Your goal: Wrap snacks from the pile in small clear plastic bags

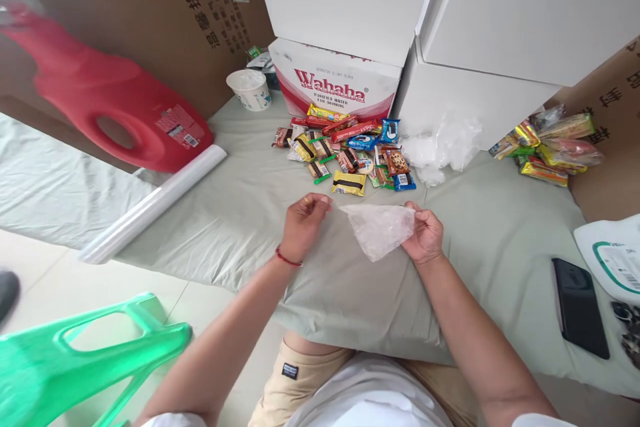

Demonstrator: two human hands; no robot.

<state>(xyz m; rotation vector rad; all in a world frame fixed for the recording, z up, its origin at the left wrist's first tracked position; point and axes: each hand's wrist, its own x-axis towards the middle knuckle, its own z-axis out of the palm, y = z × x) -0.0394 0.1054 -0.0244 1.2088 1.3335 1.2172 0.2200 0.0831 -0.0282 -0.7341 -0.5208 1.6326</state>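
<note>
My right hand [425,235] pinches the right edge of a thin clear plastic bag [379,229], which hangs just above the pale green sheet [240,213]. My left hand [303,225] hovers a little to the left of the bag with its fingers curled inward, and a red string circles its wrist. I cannot make out anything between its fingertips. A pile of small wrapped snacks [350,153] lies on the sheet just beyond both hands.
A Wahaha carton [335,80] and white boxes [500,20] stand behind the snacks. A paper cup [250,89], red detergent jug [115,107] and film roll [150,207] are left. Crumpled bags [443,143], more snacks [550,143] and a black phone [580,307] are right. A green stool [85,360] stands near left.
</note>
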